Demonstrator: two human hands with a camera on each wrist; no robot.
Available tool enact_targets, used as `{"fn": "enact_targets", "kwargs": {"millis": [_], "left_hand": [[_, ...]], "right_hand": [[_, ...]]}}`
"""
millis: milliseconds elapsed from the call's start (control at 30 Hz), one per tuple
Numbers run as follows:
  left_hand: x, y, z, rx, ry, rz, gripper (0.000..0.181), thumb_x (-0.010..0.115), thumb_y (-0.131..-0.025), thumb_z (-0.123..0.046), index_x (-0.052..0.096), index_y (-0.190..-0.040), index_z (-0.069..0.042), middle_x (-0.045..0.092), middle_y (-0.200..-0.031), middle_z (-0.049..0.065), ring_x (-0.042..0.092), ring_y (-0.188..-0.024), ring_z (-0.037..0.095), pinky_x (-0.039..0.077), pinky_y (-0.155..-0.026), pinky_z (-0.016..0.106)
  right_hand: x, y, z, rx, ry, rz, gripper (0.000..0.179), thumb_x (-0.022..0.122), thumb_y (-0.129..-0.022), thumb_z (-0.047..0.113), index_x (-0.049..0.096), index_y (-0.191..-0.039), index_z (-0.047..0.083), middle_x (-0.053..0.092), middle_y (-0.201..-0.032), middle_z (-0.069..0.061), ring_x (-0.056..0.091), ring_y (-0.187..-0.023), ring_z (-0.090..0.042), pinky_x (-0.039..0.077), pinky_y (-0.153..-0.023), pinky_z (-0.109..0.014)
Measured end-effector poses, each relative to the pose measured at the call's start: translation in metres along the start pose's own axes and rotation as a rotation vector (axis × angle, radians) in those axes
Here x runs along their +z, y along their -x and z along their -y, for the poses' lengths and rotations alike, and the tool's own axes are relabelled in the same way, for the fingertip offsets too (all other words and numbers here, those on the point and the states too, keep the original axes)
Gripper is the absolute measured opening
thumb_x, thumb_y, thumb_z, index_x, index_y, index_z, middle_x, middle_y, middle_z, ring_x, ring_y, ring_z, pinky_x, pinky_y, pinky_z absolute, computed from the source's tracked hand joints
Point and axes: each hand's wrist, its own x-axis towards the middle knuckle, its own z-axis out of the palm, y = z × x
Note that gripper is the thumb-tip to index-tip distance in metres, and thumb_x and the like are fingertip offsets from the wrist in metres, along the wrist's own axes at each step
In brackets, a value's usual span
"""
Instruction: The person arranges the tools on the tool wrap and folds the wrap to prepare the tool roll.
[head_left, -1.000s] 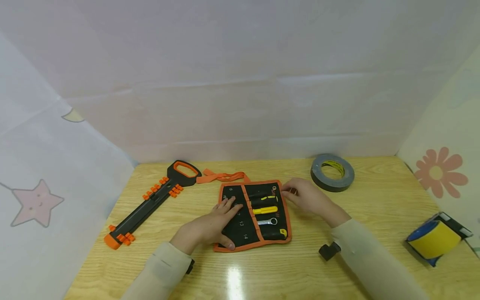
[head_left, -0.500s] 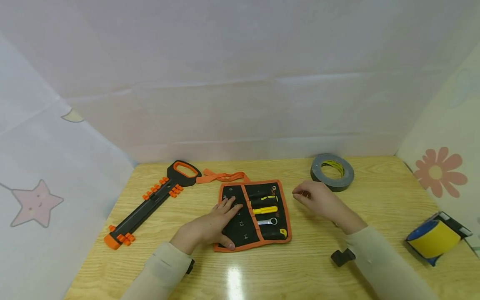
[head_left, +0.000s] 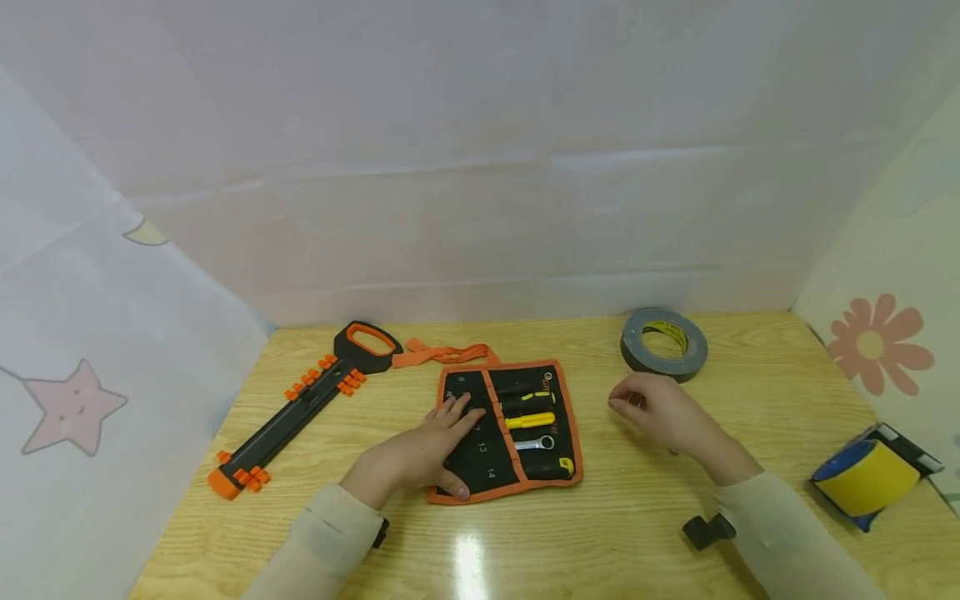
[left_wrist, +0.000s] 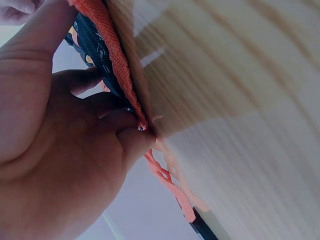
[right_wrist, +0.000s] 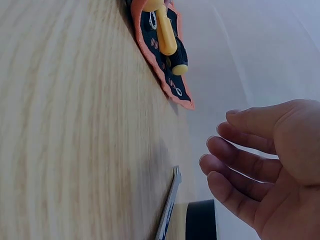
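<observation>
My left hand [head_left: 423, 454] rests with fingers spread on the left half of a black tool roll [head_left: 480, 472] trimmed in orange. White size numbers are printed on that half. In its right half sit a yellow handle [head_left: 531, 420], a wrench [head_left: 536, 443] and black-and-yellow handles [head_left: 555, 469]. To the right of the roll, my right hand [head_left: 667, 412] hovers over the table, fingers loosely curled around nothing. A slim silver metal tool [right_wrist: 170, 202] lies on the table beneath it in the right wrist view, mostly hidden by the wrist in the head view.
A roll of grey tape [head_left: 663, 344] lies behind my right hand. At the left is a black-and-orange rack [head_left: 300, 417] with a handle and clips. An orange strap [head_left: 446, 354] trails from the tool roll. A yellow-and-blue item [head_left: 866, 479] stands at the right edge.
My right hand has drawn away from the tool roll's right edge, moving right and slightly toward me. The left hand and the tool roll have stayed put.
</observation>
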Motion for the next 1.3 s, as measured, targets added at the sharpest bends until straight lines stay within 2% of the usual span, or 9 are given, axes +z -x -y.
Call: {"fn": "enact_targets", "kwargs": {"millis": [500,633,900,1067,1300], "left_hand": [[-0.001,0.001,-0.001,0.001,0.005,-0.004,0.118,0.092,-0.081,-0.039,0.022,-0.175,-0.02,0.0,-0.184,0.013,0.001,-0.17,0.04,0.028,-0.132,0.064],[-0.001,0.001,-0.001,0.001,0.012,-0.003,0.118,0.092,-0.082,-0.038,0.022,-0.175,-0.019,-0.001,-0.184,0.013,0.001,-0.17,0.041,0.028,-0.131,0.064],[-0.001,0.0,0.0,0.009,0.005,-0.006,0.118,0.092,-0.082,-0.038,0.021,-0.175,-0.019,-0.001,-0.184,0.013,0.0,-0.17,0.04,0.024,-0.133,0.064],[-0.001,0.0,-0.001,0.005,0.001,-0.002,0.118,0.092,-0.082,-0.039,0.021,-0.175,-0.019,-0.001,-0.184,0.013,0.001,-0.17,0.04,0.026,-0.132,0.064],[0.0,0.0,0.0,0.003,-0.005,-0.003,0.118,0.092,-0.082,-0.039,0.022,-0.175,-0.019,-0.001,-0.184,0.013,0.001,-0.17,0.041,0.027,-0.132,0.064]], "right_hand": [[-0.002,0.024,-0.017,0.101,-0.015,-0.018,0.008,0.077,-0.101,0.016,0.078,-0.098,0.009,0.068,-0.083,0.005,0.054,-0.074,-0.007,0.047,-0.063,-0.025],[-0.003,0.031,-0.023,0.147,-0.013,-0.006,0.008,0.078,-0.1,0.017,0.077,-0.097,0.009,0.067,-0.084,0.005,0.054,-0.075,-0.01,0.047,-0.064,-0.025],[-0.004,0.039,-0.033,0.169,-0.01,0.003,0.013,0.08,-0.099,0.021,0.076,-0.099,0.008,0.071,-0.087,0.004,0.059,-0.079,-0.01,0.049,-0.067,-0.027],[-0.003,0.044,-0.039,0.205,-0.006,0.026,0.015,0.079,-0.099,0.02,0.075,-0.099,0.006,0.071,-0.087,0.003,0.06,-0.079,-0.011,0.05,-0.068,-0.029],[-0.001,0.049,-0.046,0.245,0.015,0.025,0.015,0.078,-0.098,0.019,0.074,-0.092,0.006,0.064,-0.079,0.002,0.054,-0.073,-0.013,0.044,-0.063,-0.027]]}}
